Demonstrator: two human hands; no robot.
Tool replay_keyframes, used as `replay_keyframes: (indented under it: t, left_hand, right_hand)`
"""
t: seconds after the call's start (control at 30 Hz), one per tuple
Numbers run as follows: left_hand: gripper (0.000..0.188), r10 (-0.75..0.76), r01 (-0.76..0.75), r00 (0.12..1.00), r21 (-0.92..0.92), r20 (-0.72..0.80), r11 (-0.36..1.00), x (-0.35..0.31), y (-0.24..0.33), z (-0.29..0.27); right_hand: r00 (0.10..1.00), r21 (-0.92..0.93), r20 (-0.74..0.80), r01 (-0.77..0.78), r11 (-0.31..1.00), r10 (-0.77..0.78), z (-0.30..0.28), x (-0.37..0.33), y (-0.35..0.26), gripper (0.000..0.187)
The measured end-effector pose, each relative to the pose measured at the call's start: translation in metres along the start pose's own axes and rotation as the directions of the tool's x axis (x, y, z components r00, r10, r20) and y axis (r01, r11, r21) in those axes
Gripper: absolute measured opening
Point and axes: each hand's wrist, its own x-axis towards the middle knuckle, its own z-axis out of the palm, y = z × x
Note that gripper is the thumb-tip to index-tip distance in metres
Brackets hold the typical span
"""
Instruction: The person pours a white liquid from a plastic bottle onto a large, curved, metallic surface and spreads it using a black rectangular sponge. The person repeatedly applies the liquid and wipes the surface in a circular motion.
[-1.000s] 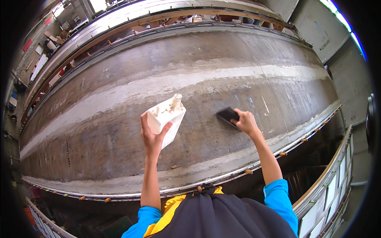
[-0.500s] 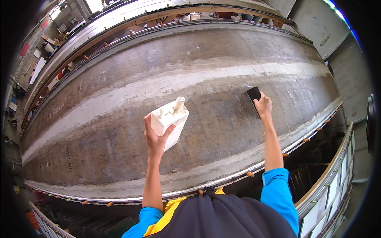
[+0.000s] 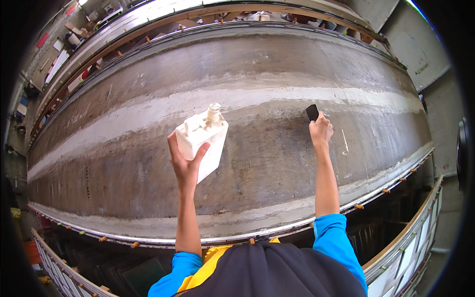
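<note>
My left hand (image 3: 186, 166) grips a white rectangular plastic jug (image 3: 210, 146) by its side, fingers and thumb wrapped round it. The jug is tilted, its neck (image 3: 213, 113) up and away from me, and its top is smeared with residue. Farther right, my right hand (image 3: 321, 129) is closed on a flat black block (image 3: 312, 112), partly hidden by the fingers. The block is at the surface of a long brown-grey table (image 3: 267, 163), just below a pale band (image 3: 277, 95) along its length. Contact under the block cannot be made out.
A pale streak (image 3: 345, 143) marks the table right of my right hand. Orange-brown pegs (image 3: 358, 207) line the near edge. Slatted racks (image 3: 405, 247) stand below at right. Beyond the far edge runs a wooden rail (image 3: 198, 19); a grey wall (image 3: 420, 44) rises at far right.
My right hand has shifted a little left, and the black block has turned so less of it shows. The jug has moved slightly left and up. A pale streak now shows beside my right hand.
</note>
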Motion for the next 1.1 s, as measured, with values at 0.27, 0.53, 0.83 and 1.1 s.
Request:
replay_keyframes:
  t: [0.27,0.53,0.83,1.1]
  left_hand:
    - [0.063,-0.039,0.048,0.992,0.076,-0.119,0.996,-0.014,0.006,-0.024]
    - [0.063,0.006,0.006,0.993,0.097,-0.122,0.995,-0.033,0.013,-0.050]
    - [0.070,-0.055,0.056,0.983,0.002,-0.175,0.998,-0.073,0.021,-0.041]
    - [0.070,-0.119,0.073,0.970,-0.213,-0.213,0.974,-0.125,0.018,-0.020]
  right_hand:
    - [0.739,0.279,-0.030,0.652,0.705,-0.673,-0.002,-0.167,-0.142,0.005]
    - [0.933,0.279,0.080,0.317,0.906,-0.351,-0.027,-0.046,-0.017,0.019]
    - [0.714,0.462,-0.028,0.630,0.624,-0.699,-0.025,-0.192,-0.081,0.024]
    - [0.898,0.327,0.155,0.347,0.879,-0.412,-0.041,-0.078,0.001,0.020]
